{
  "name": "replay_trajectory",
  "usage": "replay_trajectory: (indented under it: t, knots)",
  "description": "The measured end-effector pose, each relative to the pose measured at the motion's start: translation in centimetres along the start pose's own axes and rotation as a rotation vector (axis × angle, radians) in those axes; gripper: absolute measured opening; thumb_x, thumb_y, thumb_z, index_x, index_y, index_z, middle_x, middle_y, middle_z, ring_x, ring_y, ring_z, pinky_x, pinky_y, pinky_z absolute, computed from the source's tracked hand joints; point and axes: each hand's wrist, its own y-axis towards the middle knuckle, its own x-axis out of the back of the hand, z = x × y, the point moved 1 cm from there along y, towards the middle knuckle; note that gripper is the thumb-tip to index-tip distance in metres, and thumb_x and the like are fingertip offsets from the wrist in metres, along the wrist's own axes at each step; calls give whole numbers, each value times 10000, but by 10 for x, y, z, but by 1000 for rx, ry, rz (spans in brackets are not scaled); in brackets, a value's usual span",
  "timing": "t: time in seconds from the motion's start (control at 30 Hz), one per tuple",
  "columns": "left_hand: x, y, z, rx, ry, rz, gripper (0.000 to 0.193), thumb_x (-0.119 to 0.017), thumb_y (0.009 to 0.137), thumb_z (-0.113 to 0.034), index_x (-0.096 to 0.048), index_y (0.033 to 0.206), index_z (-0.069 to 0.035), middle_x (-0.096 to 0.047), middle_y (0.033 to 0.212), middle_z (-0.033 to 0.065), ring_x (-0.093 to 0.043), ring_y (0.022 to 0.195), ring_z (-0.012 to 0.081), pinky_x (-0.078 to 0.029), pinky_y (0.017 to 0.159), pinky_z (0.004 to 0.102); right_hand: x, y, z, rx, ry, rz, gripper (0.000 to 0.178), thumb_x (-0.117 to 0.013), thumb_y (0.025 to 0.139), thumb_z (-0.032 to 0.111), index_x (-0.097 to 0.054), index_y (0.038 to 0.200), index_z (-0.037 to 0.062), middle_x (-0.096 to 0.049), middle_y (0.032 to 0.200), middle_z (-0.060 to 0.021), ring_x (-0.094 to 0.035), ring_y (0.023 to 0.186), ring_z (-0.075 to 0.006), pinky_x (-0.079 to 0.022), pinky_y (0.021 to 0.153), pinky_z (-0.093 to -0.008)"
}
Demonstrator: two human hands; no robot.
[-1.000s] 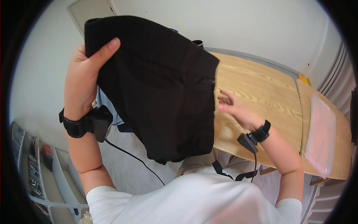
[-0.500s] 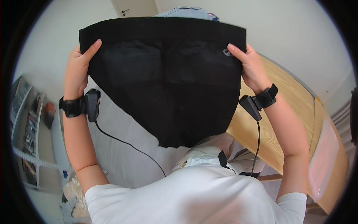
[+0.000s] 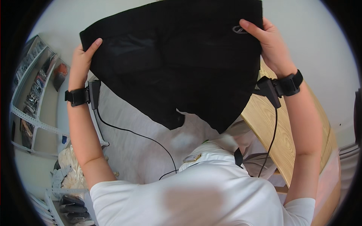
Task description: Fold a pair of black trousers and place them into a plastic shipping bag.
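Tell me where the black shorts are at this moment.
In the head view the black shorts fill the upper middle, held up and spread by the waistband between the left hand and right hand, above the wooden table on the right.

A light wooden worktop (image 3: 286,147) with a visible grain runs along the right side, from beside the black garment down toward the lower right rim; the part in view carries nothing that can be made out. To the left of it lies a bed (image 3: 132,150) under a white sheet, and a thin black cable (image 3: 135,132) trails across that sheet.
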Motion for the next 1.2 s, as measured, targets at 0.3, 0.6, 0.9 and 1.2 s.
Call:
replay_trajectory:
  t: [0.3, 0.6, 0.9, 1.2]
  knots:
    - [-15, -27, -8, -10, -311, 141, 301, -662, 884, -192, -630, 1120, -7, -657, 1047, 28, -600, 952, 122, -458, 867, 278, 2, -21, -9, -140, 122, 32, 338, -594, 915, 135, -539, 1232, 30, -614, 1125, -30, -575, 1003, -121, -457, 870, -276]
    - [-32, -50, -64, -658, -973, 902, 179, -682, 833, -164, -665, 755, -4, -657, 689, 151, -609, 625, 260, -498, 552, 314, -2, -75, 1, 169, 528, 834, 359, -466, 963, 356, -581, 846, 37, -670, 782, -231, -646, 819, -391, -431, 839, -517]
    - [-142, -22, -77, -290, -602, 887, 178, -659, 735, 78, -644, 894, -1, -626, 882, 33, -579, 863, 135, -458, 789, 275, -65, -30, -25, -110, 215, 509, 289, -643, 856, 59, -596, 1140, 41, -595, 1055, 37, -519, 986, -49, -412, 893, -229]
    - [-150, -15, -94, -627, -390, 904, 217, -628, 640, 62, -683, 810, -60, -553, 1279, 130, -456, 1261, 300, -310, 1073, 411, -62, -35, -23, -130, 171, 595, 269, -657, 843, 77, -604, 1101, 23, -591, 1078, 48, -511, 1005, -61, -385, 942, -251]
